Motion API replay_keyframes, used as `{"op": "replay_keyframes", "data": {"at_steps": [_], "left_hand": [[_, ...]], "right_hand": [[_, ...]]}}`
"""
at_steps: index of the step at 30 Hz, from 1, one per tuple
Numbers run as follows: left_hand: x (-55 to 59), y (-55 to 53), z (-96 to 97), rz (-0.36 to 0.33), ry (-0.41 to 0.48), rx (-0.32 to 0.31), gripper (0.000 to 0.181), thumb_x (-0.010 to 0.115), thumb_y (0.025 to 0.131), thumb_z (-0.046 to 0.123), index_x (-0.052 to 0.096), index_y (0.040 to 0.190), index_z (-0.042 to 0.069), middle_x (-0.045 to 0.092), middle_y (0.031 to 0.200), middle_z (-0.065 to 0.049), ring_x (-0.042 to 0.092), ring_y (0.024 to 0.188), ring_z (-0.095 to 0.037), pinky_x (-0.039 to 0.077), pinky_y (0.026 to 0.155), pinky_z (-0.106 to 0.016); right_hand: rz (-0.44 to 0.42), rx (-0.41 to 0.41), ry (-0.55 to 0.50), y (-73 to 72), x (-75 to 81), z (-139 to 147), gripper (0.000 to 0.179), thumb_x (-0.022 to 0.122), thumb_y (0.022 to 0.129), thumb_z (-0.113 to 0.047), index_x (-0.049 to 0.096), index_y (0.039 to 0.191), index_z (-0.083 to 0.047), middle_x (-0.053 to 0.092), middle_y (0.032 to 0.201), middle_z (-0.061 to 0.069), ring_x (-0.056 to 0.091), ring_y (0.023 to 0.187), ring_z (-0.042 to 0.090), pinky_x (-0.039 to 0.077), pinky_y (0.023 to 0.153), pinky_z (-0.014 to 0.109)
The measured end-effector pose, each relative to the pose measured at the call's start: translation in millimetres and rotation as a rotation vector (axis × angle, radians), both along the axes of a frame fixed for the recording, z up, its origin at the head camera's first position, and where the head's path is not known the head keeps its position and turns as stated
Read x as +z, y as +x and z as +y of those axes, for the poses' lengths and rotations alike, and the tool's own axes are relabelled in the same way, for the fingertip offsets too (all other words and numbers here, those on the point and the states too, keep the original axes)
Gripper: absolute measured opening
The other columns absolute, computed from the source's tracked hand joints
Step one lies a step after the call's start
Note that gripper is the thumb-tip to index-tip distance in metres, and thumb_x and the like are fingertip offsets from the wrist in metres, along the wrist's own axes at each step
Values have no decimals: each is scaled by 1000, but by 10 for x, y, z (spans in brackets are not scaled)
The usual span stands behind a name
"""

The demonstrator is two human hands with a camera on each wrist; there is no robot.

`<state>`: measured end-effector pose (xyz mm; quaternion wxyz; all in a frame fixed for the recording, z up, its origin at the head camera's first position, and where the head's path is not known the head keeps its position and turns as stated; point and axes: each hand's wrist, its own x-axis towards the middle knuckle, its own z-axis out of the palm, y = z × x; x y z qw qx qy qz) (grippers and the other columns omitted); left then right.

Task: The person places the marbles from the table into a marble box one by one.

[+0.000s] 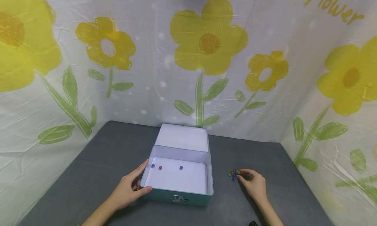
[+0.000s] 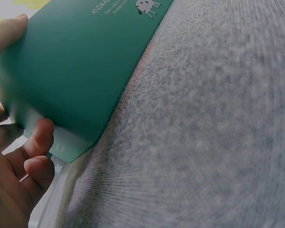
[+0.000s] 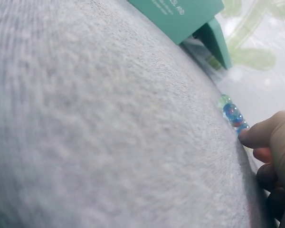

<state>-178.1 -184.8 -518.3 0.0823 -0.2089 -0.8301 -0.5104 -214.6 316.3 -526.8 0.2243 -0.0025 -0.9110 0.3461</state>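
Grey cloth-topped table (image 1: 88, 164). White curtain (image 1: 153, 85), yellow flowers, at far side, left and right. Green box (image 1: 159, 194), centre, lid (image 1: 182, 137) open to far side; three beads (image 1: 181, 168) inside. Left hand (image 1: 128, 187) grips its left side. Bead cluster (image 1: 234, 176), right of box; right hand (image 1: 254, 183) at it, whether pinching one cannot be told.

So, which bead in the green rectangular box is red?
The small round red bead, middle of the three: one blue bead lies left, another blue bead right.
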Motion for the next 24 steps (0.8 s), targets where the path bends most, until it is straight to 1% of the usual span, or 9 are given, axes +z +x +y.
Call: {"op": "replay_keyframes", "data": {"at_steps": [2, 6, 8, 9, 11, 14, 20, 23, 24], "left_hand": [[5, -6, -4, 2, 5, -2, 89, 87, 88, 21, 41, 164, 16, 60, 125, -15, 43, 62, 0, 40, 53, -21], [8, -24, -14, 6, 3, -1, 90, 87, 88, 22, 41, 165, 15, 59, 104, -8, 42, 62, 0, 40, 53, -21], [3, -31, -17, 4, 0, 4, 90, 87, 88, 22, 41, 164, 14, 58, 103, -8, 42, 62, 0, 40, 53, -21], [2, -32, -16, 1, 0, 8, 90, 88, 88, 22, 41, 164, 14, 60, 105, -8, 42, 62, 0, 39, 53, -21], [-3, -32, -14, 3, 3, 7, 89, 88, 88, 22, 42, 164, 13, 62, 119, -13, 43, 62, 0, 40, 53, -21], [0, -21, -4, 15, 10, -7, 89, 88, 88, 20, 42, 163, 12, 59, 132, -17, 43, 62, -1, 40, 53, -21], [14, 6, 13, 17, 24, -17, 88, 88, 87, 18, 43, 163, 11, 59, 132, -17, 42, 61, 0, 39, 52, -21], [11, 8, 12, 16, 22, -12, 88, 87, 87, 17, 43, 163, 12, 59, 132, -18, 42, 61, -1, 39, 52, -21], [7, 7, 11, 15, 19, -10, 88, 87, 87, 17, 43, 163, 11, 59, 132, -18, 42, 61, -1, 39, 52, -21]], "right_hand": [[4, 4, 2, -14, 8, -9, 19, 88, 83, -1, 82, 100, -2, 79, 96, 14, 38, 39, -3, 34, 41, 20], [8, -6, 7, -48, 26, -29, 15, 88, 83, 0, 82, 97, -3, 80, 95, 13, 43, 41, -2, 39, 44, 20], [10, -13, 14, -70, 31, -35, 15, 88, 83, -1, 82, 97, -3, 80, 94, 13, 48, 44, -2, 42, 47, 20], [12, -17, 16, -80, 32, -37, 15, 89, 83, -1, 82, 97, -3, 80, 94, 13, 50, 45, -1, 43, 48, 20], [13, -20, 19, -95, 32, -39, 16, 89, 83, -2, 82, 98, -3, 80, 94, 13, 50, 45, 1, 43, 48, 21], [16, -20, 25, -106, 18, -33, 17, 89, 83, -2, 82, 99, -3, 79, 95, 14, 50, 45, 2, 42, 48, 22], [5, -19, 20, -117, -23, -8, 15, 88, 84, -1, 82, 98, -3, 80, 96, 15, 41, 38, -1, 35, 43, 20], [7, -18, 18, -120, -24, -6, 15, 88, 84, -2, 83, 98, -3, 80, 97, 15, 42, 39, 0, 35, 43, 20], [9, -23, 19, -121, -19, -8, 15, 89, 84, -3, 83, 98, -4, 80, 97, 15, 48, 41, 1, 38, 45, 19]]}}
